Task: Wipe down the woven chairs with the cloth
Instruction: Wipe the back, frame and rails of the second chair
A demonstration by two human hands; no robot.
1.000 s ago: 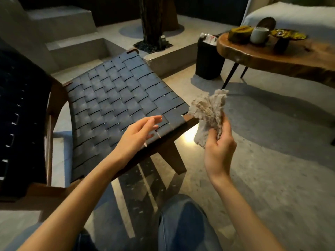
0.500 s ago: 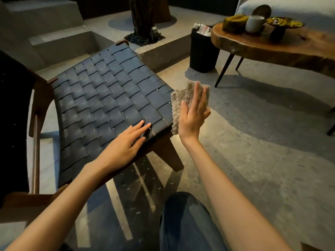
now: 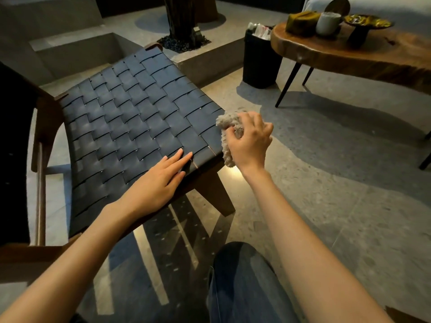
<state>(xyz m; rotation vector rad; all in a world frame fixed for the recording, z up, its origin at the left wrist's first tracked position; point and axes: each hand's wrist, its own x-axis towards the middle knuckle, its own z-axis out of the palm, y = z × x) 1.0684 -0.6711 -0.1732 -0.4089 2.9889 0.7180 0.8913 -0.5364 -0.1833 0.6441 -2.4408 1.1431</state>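
Note:
A low chair with a dark woven seat [image 3: 130, 117] and a brown wooden frame fills the left half of the view. My left hand [image 3: 161, 180] lies flat on the seat's front edge, fingers straight. My right hand [image 3: 249, 141] grips a beige fluffy cloth [image 3: 227, 127] at the seat's front right corner. The cloth bunches under my curled fingers and hangs down beside the wooden rail.
A wooden slab table [image 3: 349, 52] on thin dark legs stands at the back right, bearing a cup, a bowl and a dish. A black bin [image 3: 258, 59] sits beside it. A concrete step and a tree trunk lie behind the chair. My knee [image 3: 242, 276] is below.
My right hand has turned over and closed round the cloth, bringing it down to the seat's front right corner. My left hand has settled flat on the seat edge.

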